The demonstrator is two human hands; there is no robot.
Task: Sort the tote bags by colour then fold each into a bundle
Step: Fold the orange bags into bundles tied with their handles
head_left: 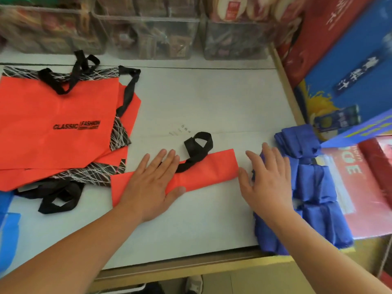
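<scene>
An orange tote bag folded into a long narrow strip (pixel 209 168) lies across the middle of the white table (pixel 201 98), its black handle (pixel 196 148) looped at the far side. My left hand (pixel 151 183) presses flat on the strip's left half, fingers straight. My right hand (pixel 268 181) is spread just past the strip's right end, fingers straight, holding nothing. A stack of flat orange tote bags (pixel 57 128) with black handles and patterned trim lies at the left. Several blue folded bundles (pixel 311 187) line the table's right edge.
Clear plastic bins (pixel 146 28) of packaged goods stand along the back. Red and blue cartons (pixel 347 49) crowd the right side. Blue fabric (pixel 8 228) shows at the lower left edge. The table's front edge has a wooden rim (pixel 191 266).
</scene>
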